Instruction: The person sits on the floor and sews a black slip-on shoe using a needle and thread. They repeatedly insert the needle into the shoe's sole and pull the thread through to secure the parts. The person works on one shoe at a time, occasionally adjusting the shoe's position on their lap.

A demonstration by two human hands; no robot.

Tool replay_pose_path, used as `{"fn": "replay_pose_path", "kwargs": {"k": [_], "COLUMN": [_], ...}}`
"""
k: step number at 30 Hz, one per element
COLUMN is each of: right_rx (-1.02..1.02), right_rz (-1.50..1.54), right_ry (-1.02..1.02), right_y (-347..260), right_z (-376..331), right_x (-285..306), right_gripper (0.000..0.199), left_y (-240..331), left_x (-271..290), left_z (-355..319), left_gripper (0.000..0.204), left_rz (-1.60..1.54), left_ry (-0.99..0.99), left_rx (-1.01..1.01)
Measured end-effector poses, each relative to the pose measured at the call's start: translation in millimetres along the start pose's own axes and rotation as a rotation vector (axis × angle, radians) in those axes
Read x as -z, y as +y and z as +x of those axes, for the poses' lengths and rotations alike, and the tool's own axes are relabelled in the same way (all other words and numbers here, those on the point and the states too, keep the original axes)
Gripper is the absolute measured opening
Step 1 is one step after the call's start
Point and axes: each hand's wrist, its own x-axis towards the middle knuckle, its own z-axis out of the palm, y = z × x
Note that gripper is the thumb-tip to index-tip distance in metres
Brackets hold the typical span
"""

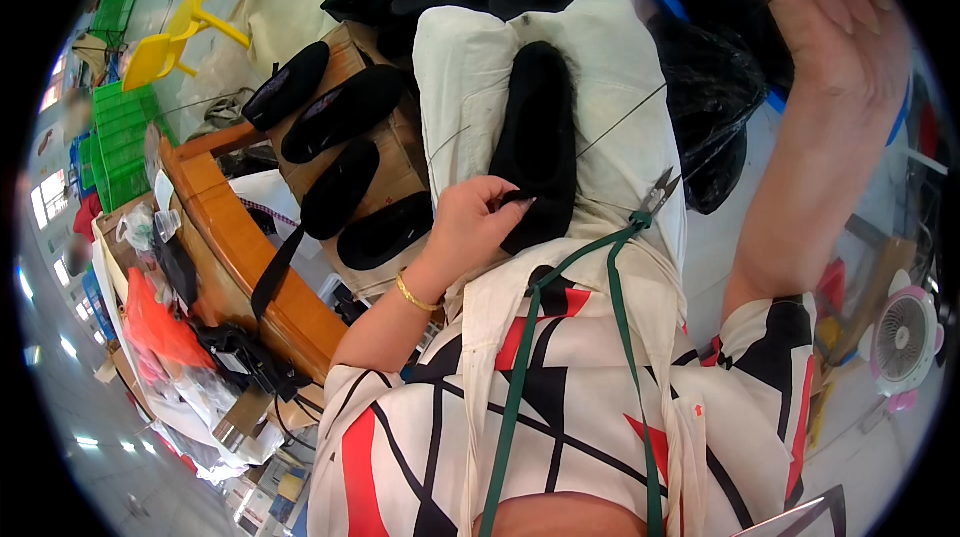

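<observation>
- Black fuzzy fabric slipper (540, 137) lay on a cream cloth pad (470, 67) over the person's lap, its long axis running straight away from the body, one end at the pad's far edge and the near end under the fingers.
- Left hand (470, 222) pinched the slipper's near end shut between fingertips.
- Right hand (830, 27), raised well above and right of the slipper, gripped a thin dark thread (625, 122) drawn taut up from it.
- Judged mid-stitch: sewing seemed under way, not finished.
- Small snips (658, 192) hung on a green strap just right of the slipper; more black slippers (340, 162) sat on a cardboard box left of it.
</observation>
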Motion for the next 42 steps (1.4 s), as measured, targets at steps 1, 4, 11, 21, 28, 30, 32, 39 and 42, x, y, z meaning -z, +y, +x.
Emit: {"fn": "replay_pose_path", "kwargs": {"k": [1, 4, 11, 21, 28, 30, 32, 39, 42], "right_rx": [0.02, 0.083, -0.022, 0.06, 0.039, 0.017, 0.021, -0.03, -0.144], "right_rz": [-0.084, -0.153, 0.083, 0.119, 0.079, 0.06, -0.003, -0.389, -0.527], "right_ry": [0.103, 0.387, 0.33, 0.535, 0.652, 0.659, 0.703, 0.759, 0.609], "right_y": [-0.6, 12.8, -12.3, -20.7, 0.4, 11.4, 21.8, 78.2, 104.5], "right_z": [-2.6, -20.1, -54.5, -83.4, -91.3, -94.4, -97.8, -105.3, -117.2], "right_x": [-3.7, -10.1, 53.1, 69.2, 61.2, 63.6, 68.1, 87.4, 95.4], "right_gripper": [0.03, 0.029, 0.018, 0.011, 0.013, 0.013, 0.013, 0.006, 0.014], "left_y": [-1.5, 3.1, 4.4, 0.0, 72.2, 78.7, 68.8, 23.5, 40.6], "left_x": [0.7, 4.4, 6.1, 65.8, 167.7, 168.5, 165.5, 118.5, 102.3], "left_z": [2.1, 2.4, -29.9, -1.8, 37.6, 58.0, 85.6, 110.2, 77.9], "left_gripper": [0.017, 0.027, 0.047, 0.027, 0.031, 0.031, 0.035, 0.029, 0.035], "left_rz": [0.01, 0.092, 0.212, -0.153, -0.002, 0.101, -0.026, 0.42, 0.567], "left_ry": [-0.012, 0.039, 0.028, 0.378, -0.051, -0.245, -0.398, 0.414, 0.695], "left_rx": [0.021, 0.046, 0.29, -0.089, -0.151, -0.185, -0.097, -0.395, -0.367]}}
